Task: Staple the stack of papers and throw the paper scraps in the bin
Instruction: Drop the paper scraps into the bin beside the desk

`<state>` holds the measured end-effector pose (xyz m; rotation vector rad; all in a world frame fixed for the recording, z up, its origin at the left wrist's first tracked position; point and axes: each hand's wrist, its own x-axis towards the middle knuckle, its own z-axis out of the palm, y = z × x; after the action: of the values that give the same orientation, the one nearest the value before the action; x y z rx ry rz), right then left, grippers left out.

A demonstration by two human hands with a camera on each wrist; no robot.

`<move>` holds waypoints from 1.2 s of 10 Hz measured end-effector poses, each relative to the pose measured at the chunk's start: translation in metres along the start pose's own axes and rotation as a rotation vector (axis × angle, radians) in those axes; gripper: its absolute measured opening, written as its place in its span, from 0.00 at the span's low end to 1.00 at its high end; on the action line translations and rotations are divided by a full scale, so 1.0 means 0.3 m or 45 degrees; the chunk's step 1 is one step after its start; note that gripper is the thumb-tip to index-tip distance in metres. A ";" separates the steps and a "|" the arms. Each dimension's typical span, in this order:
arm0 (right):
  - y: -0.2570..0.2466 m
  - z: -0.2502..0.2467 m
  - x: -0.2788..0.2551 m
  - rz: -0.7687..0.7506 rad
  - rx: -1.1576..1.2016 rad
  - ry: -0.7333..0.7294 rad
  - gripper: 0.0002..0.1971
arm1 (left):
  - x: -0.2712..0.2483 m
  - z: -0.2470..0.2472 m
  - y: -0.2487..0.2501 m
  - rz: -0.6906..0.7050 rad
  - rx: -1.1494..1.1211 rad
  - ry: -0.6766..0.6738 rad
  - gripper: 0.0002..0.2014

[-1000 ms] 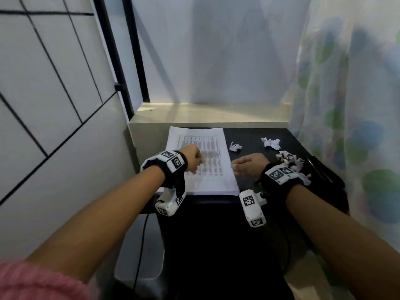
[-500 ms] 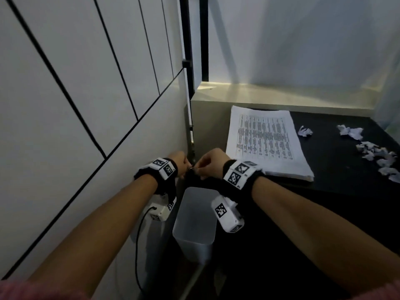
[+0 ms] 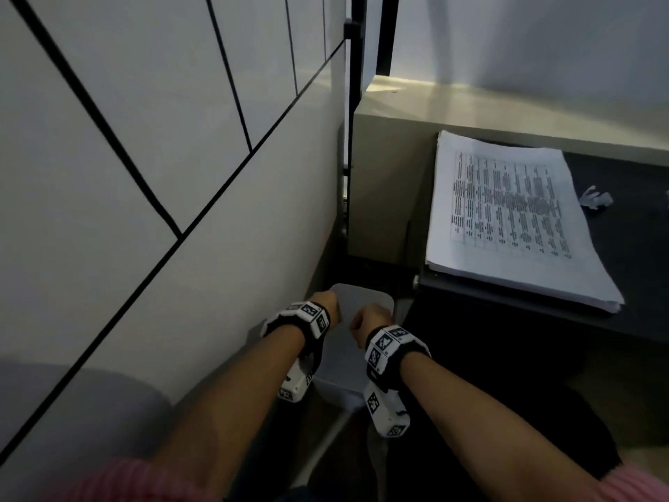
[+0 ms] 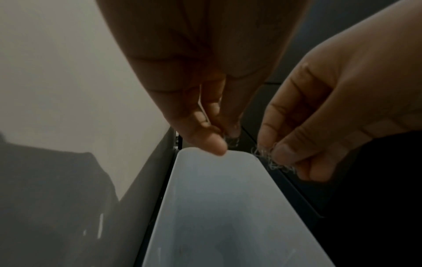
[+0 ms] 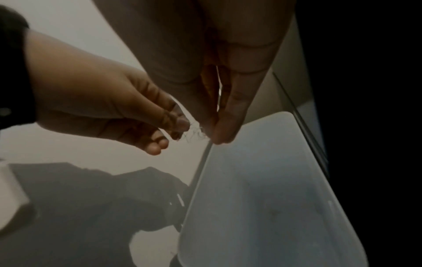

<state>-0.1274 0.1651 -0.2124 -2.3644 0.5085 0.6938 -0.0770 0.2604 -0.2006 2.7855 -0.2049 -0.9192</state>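
Note:
A white bin (image 3: 365, 297) stands on the floor between the wall and the black table (image 3: 622, 255). Both my hands hover over its open top. My left hand (image 3: 331, 307) has its fingertips pinched together, and my right hand (image 3: 362, 320) is close beside it. In the left wrist view my right hand (image 4: 274, 159) pinches a wispy tuft (image 4: 270, 162), and a bit of fuzz (image 4: 231, 140) clings at my left hand's (image 4: 224, 144) tips. The tuft (image 5: 194, 133) hangs between both hands above the bin (image 5: 274, 180). The printed paper stack (image 3: 506, 211) lies on the table.
A crumpled paper scrap (image 3: 595, 199) lies on the table right of the stack. A panelled white wall (image 3: 144, 175) runs close along the bin's left side. A beige ledge (image 3: 506, 103) backs the table. No stapler is in view.
Both hands left the paper stack on the table, came together at its left edge, then dropped lower over the bin. My view has swung left and down.

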 end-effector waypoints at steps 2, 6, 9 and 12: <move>0.055 0.056 0.137 0.181 0.008 -0.131 0.17 | 0.110 0.055 -0.015 0.025 0.013 -0.102 0.15; 0.088 0.115 0.190 0.184 0.176 -0.081 0.06 | 0.442 0.263 -0.105 -0.033 0.271 -0.383 0.34; 0.046 0.035 0.042 -0.026 0.291 -0.080 0.26 | 0.115 0.062 -0.012 0.035 0.234 -0.044 0.19; -0.056 -0.164 -0.219 -0.440 0.283 0.043 0.31 | -0.093 -0.180 0.076 0.200 0.195 0.123 0.18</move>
<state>-0.1533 0.1574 -0.1332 -2.1807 0.1709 0.4170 -0.0685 0.2516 -0.1369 2.8930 -0.4908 -0.7589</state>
